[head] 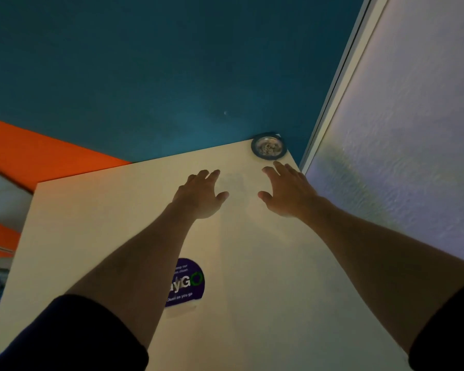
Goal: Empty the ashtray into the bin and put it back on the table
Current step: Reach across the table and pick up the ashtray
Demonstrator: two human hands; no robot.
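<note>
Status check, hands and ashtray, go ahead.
Left hand and right hand open, empty, stretched over the table. Ashtray full, untouched at the far right corner. Nothing in the way.

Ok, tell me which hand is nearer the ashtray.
The right hand. Its fingertips reach almost to the ashtray at the table's far corner, not touching it; the left hand lies further left, well short of it. Both are open and empty.

My left arm [134, 266] covers part of the purple sticker [188, 283], so I can't read all its words. The bits in the ashtray [269, 146] are too small to tell. The table [265, 263] runs off the bottom.
</note>
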